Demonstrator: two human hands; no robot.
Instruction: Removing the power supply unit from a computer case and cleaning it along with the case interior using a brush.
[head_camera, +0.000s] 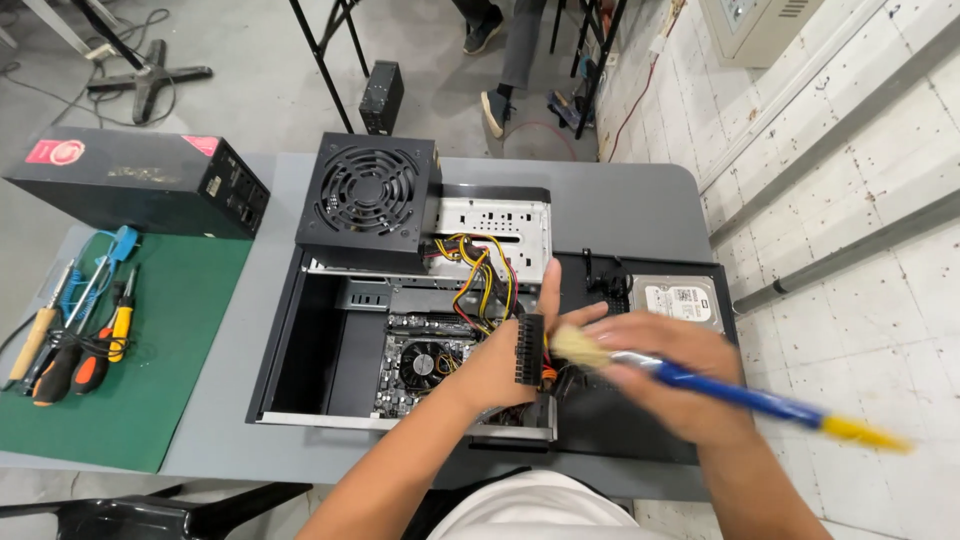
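- Head view: an open computer case lies on its side on a grey table; every place below is told from this case.
- The left hand reaches over the case's open near-right corner, its fingers clenched around a black plug held upright, thumb pointing up behind it.
- A bundle of yellow, red and black wires runs from the plug toward the far side of the case.
- The right hand is just right of the case, over a black side panel that lies flat against the case's right edge. Its fingers grasp a brush with a blue and yellow handle.
- The pale bristles touch or nearly touch the plug; the hand is blurred, so I cannot tell which.
- Inside the case, left of the plug, sits a small round cooling fan on the board.
- A black power supply box with a large fan grille rests on the case's far-left rim.
- A silver hard drive lies on the far part of the side panel, right of the case.
- Well left of the case, a green mat holds screwdrivers, and a long black box stands beyond it.
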